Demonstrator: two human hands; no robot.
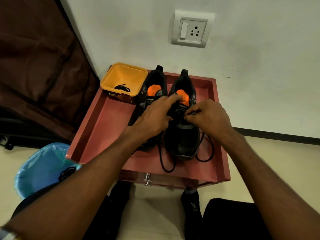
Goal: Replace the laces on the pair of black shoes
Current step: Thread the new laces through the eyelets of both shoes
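Observation:
Two black shoes with orange insoles stand side by side on a pink tray-topped stand [97, 129]. The left shoe [152, 84] is partly hidden behind my left hand. My left hand [155, 116] grips the tongue area of the right shoe [183, 141]. My right hand [207, 118] pinches a black lace [206, 153] at the eyelets of that shoe. The lace's loose ends loop down onto the tray on both sides of the toe. Another black lace [122, 88] lies in a yellow tub [123, 78] at the tray's back left.
A white wall with a socket plate [191, 29] stands right behind the tray. A bin with a blue liner [41, 168] sits on the floor to the left. A dark cloth wardrobe [34, 66] fills the far left. My feet in black socks [192, 208] are below the drawer knob [147, 179].

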